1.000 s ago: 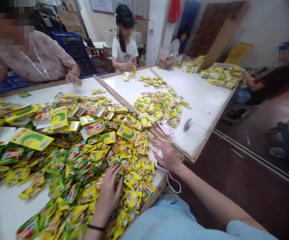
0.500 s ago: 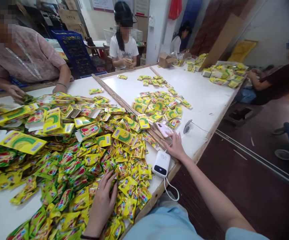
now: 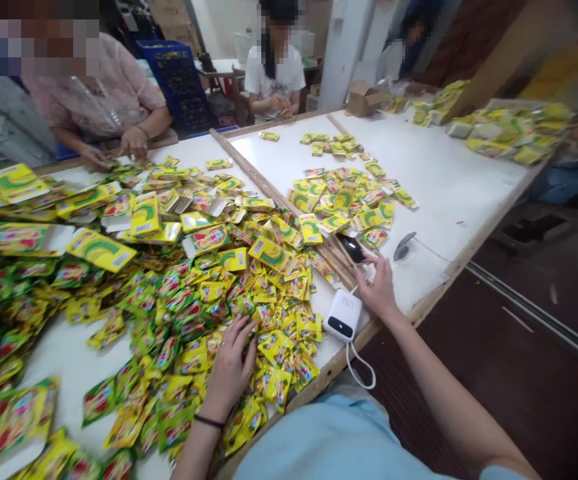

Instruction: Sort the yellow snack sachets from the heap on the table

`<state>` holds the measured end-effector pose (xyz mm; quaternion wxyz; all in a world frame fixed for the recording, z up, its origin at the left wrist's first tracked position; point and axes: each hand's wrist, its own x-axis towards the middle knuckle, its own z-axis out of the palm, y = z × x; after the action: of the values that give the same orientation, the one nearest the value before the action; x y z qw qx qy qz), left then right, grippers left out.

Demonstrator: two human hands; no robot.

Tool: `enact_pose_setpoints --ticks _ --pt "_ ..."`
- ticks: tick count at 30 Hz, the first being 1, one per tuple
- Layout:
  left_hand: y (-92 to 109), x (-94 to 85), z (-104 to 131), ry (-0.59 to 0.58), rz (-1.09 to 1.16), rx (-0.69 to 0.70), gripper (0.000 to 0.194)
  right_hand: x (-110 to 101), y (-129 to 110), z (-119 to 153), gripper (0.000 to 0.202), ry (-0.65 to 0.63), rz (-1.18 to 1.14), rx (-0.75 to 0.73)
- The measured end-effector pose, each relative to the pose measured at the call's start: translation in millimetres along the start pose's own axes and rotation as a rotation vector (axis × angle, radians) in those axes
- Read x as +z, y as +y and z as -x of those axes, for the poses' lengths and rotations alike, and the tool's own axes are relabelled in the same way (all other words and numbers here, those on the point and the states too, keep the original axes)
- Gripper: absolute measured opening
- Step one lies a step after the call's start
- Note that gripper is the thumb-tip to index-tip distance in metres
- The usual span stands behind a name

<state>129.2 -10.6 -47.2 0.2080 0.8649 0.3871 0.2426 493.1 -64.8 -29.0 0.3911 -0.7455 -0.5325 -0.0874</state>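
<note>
My left hand (image 3: 232, 363) rests palm down on a heap of small yellow and green packets (image 3: 183, 300), its fingers slightly spread. At the table's near edge my right hand (image 3: 377, 283) has its thumb and fingers apart, touching the near end of a phone (image 3: 351, 248) whose dark screen faces up. Just below that hand lies a white power bank (image 3: 342, 316) with a lit display and a looped white cable (image 3: 363, 373). Flat yellow boxes (image 3: 100, 250) lie over the packets on the left.
A wooden strip (image 3: 263, 183) divides the white table (image 3: 433, 193). More small boxes (image 3: 346, 197) lie beyond it, near a grey round object (image 3: 404, 247). A cardboard box (image 3: 363, 99) stands at the back. Several people sit around the table; one at the left has both hands by the packets.
The phone has gone from its pale back showing to its dark screen showing, beside my right hand. The view has shifted, so the table appears further right. My left hand stays on the packets.
</note>
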Motion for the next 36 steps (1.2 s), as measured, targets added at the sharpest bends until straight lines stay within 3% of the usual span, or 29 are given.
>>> enact_pose_setpoints --ticks 3,6,9,11,15,17,19,26,32,36 --pt "6.4 -3.2 -0.7 -0.017 0.021 -0.026 0.035 1.1 -28.5 6.2 0.022 -0.021 -0.010 -0.117" --pt "10.1 -5.3 -1.3 -0.041 0.025 -0.056 0.036 4.7 -61.0 20.6 0.005 -0.146 -0.013 -0.268" --pt "10.9 -5.8 -1.0 -0.039 0.008 -0.066 0.035 7.6 -76.0 27.8 0.008 -0.218 0.002 -0.328" --pt "9.6 -5.1 -0.8 -0.038 -0.002 -0.057 0.035 7.7 -66.7 20.5 0.015 -0.153 0.066 -0.262" --pt "6.0 -3.3 -0.9 -0.031 -0.015 -0.031 0.036 5.2 -15.5 -12.2 0.067 0.025 0.190 0.160" --pt "4.1 -2.4 -0.5 -0.026 -0.026 -0.025 0.035 7.8 8.1 -24.9 0.086 -0.016 0.133 0.313" --pt "2.0 -1.4 0.3 -0.027 -0.040 -0.023 0.035 14.5 21.2 -30.9 0.095 -0.078 0.067 0.355" --pt "-3.6 2.1 3.4 -0.012 -0.054 -0.014 0.036 32.0 11.4 -30.0 0.100 -0.070 0.122 0.378" --pt "-5.0 3.7 3.0 -0.001 -0.050 -0.013 0.037 18.5 0.6 -30.5 0.101 -0.125 0.223 0.465" --pt "-6.7 4.8 2.7 0.005 -0.052 -0.009 0.038 3.7 -3.7 -17.1 0.097 -0.113 0.300 0.529"
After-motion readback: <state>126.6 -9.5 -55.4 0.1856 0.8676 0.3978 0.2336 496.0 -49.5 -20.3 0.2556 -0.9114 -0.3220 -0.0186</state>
